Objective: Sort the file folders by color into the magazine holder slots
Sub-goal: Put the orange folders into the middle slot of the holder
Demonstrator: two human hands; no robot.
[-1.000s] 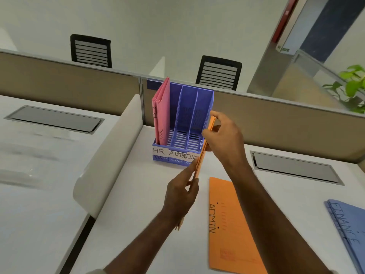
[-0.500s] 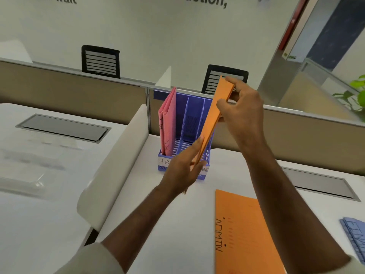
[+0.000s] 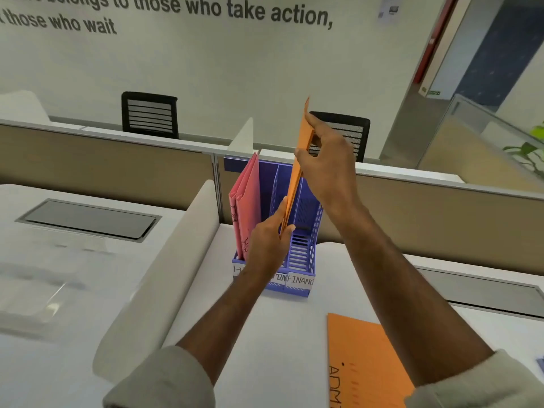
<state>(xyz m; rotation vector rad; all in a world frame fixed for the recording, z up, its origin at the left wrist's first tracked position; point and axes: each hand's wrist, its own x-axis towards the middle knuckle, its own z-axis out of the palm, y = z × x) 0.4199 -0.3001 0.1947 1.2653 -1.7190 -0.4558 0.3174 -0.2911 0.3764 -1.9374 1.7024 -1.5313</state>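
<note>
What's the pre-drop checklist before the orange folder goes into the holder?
1. Grip: right hand pinches the orange folder near its top, left hand steadies its bottom: ok.
2. Folder on edge: ok.
3. Middle slot of the magazine holder looks free: ok.
4. Bottom edge lined up with that slot: cannot tell, left hand hides it.
5. Pink folders stay in the leftmost slot: ok.
6. Slot label reads ADMIN: cannot tell, partly covered.
</note>
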